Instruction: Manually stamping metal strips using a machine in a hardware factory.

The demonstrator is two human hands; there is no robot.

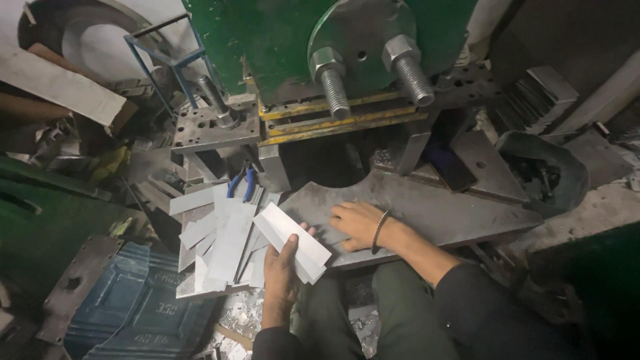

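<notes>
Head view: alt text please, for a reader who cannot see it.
A person's left hand holds a small stack of flat metal strips, while the right hand rests flat on a steel plate below a green press. More strips lie fanned out to the left, beside blue-handled pliers.

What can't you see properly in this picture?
Head view:
- Right hand: fingertips lie flat on the metal plate; too dim to tell if anything lies under them.
- Left hand: its palm is hidden behind the metal strips it holds.
- Blue pliers: only handles show, the pile of strips covers the rest.
- Green machine: cut off by the top edge.
</notes>
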